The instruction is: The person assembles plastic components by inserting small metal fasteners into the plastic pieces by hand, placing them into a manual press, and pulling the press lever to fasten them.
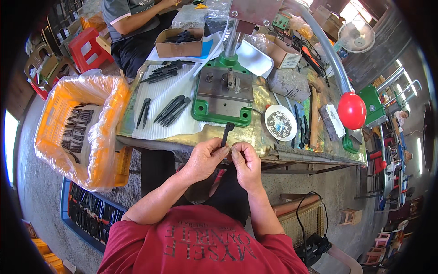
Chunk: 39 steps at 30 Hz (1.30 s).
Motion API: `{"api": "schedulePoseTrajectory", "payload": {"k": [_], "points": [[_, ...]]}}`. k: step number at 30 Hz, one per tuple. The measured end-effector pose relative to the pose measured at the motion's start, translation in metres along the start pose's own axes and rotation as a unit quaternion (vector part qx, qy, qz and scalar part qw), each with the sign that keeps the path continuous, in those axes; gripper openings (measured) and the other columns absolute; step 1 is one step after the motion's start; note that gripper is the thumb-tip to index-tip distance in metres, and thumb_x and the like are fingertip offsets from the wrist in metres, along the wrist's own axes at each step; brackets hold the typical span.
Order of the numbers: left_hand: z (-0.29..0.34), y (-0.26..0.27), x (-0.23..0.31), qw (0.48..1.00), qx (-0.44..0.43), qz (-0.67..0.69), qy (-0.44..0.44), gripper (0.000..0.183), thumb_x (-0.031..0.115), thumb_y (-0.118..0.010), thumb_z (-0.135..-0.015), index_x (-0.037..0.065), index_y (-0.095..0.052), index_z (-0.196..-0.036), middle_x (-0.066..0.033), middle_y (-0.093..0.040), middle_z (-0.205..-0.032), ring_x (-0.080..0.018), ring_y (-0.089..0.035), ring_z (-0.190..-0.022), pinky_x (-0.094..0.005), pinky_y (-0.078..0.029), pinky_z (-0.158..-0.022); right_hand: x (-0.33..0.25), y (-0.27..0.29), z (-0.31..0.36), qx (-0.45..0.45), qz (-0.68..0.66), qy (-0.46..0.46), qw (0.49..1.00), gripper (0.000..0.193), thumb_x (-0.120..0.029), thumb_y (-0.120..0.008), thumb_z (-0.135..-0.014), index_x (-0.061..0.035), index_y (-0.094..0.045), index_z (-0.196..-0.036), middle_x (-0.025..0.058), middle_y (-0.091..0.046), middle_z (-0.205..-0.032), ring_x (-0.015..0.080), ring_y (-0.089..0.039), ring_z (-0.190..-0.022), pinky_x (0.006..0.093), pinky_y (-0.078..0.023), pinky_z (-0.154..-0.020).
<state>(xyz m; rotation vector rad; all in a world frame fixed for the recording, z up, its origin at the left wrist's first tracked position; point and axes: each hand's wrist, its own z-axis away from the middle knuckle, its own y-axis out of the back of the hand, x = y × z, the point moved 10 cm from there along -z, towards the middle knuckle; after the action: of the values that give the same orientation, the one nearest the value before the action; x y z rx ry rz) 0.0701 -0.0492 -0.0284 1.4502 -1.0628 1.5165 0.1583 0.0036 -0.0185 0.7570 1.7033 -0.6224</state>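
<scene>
My left hand (204,158) is closed, thumb and fingers pinching a slim black part with a rounded, holed head (227,129). The part stands up just in front of a green hand press (224,97) at the table's near edge. Close beside it, my right hand (247,165) is also closed in a pinch by the part's lower end; what its fingertips hold is too small to make out. Similar black parts (172,110) lie in groups on a white foam sheet (157,128) left of the press. A white dish (280,123) of tiny pieces stands at its right.
An orange, plastic-lined crate (116,107) with black parts stands at left, above a blue crate (68,214). The press lever's red knob (351,111) hangs at right. A wooden-handled hammer (314,118) and a cardboard box (179,42) lie on the table. A co-worker (132,23) sits across.
</scene>
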Motion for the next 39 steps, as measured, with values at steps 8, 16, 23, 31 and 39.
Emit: {"api": "schedulePoseTrajectory", "payload": {"k": [8, 16, 23, 31, 39], "points": [[0.005, 0.008, 0.001, 0.997, -0.008, -0.071, -0.005, 0.014, 0.011, -0.052, -0.080, -0.003, -0.052, -0.082, 0.0000, -0.051, -0.064, -0.0052, -0.041, -0.060, -0.0229, -0.037, -0.052, -0.022, -0.012, -0.005, -0.066, 0.188, 0.057, 0.978, 0.007, -0.005, -0.051, -0.078, 0.0002, -0.047, -0.077, 0.0074, -0.048, -0.068, 0.0153, -0.045, -0.059, 0.0233, -0.038, -0.055], [0.006, 0.011, -0.013, 0.992, 0.002, 0.125, 0.023, 0.014, 0.012, -0.051, -0.082, -0.001, -0.055, -0.085, -0.0003, -0.054, -0.069, -0.0045, -0.046, -0.058, -0.0180, -0.040, -0.052, 0.008, -0.011, 0.004, -0.021, 0.032, -0.039, 0.999, 0.009, -0.008, -0.045, -0.084, -0.0016, -0.043, -0.078, 0.0000, -0.041, -0.064, 0.0054, -0.036, -0.058, 0.0199, -0.033, -0.050], [0.009, 0.023, -0.021, 0.926, 0.046, 0.373, 0.027, 0.016, 0.013, -0.051, -0.081, 0.003, -0.054, -0.093, -0.0065, -0.057, -0.085, -0.0131, -0.056, -0.069, -0.0259, -0.049, -0.062, 0.020, -0.022, 0.014, 0.024, -0.109, -0.071, 0.991, 0.010, -0.012, -0.042, -0.086, -0.0042, -0.041, -0.079, -0.0026, -0.037, -0.065, 0.0039, -0.033, -0.057, 0.0176, -0.029, -0.049], [0.012, 0.021, -0.025, 0.909, 0.059, 0.412, 0.034, 0.015, 0.012, -0.048, -0.083, 0.003, -0.053, -0.094, -0.0109, -0.057, -0.086, -0.0183, -0.058, -0.072, -0.0267, -0.049, -0.060, 0.018, -0.026, 0.016, 0.030, -0.146, -0.078, 0.986, 0.011, -0.012, -0.042, -0.085, -0.0041, -0.041, -0.078, -0.0025, -0.038, -0.066, 0.0041, -0.034, -0.057, 0.0175, -0.030, -0.050], [0.011, 0.021, -0.028, 0.907, 0.061, 0.416, 0.035, 0.015, 0.013, -0.049, -0.082, 0.003, -0.052, -0.093, -0.0102, -0.057, -0.085, -0.0188, -0.058, -0.072, -0.0268, -0.049, -0.061, 0.019, -0.023, 0.014, 0.039, -0.149, -0.078, 0.985, 0.011, -0.012, -0.043, -0.085, -0.0040, -0.041, -0.078, -0.0027, -0.038, -0.066, 0.0042, -0.035, -0.057, 0.0172, -0.030, -0.050]]}}
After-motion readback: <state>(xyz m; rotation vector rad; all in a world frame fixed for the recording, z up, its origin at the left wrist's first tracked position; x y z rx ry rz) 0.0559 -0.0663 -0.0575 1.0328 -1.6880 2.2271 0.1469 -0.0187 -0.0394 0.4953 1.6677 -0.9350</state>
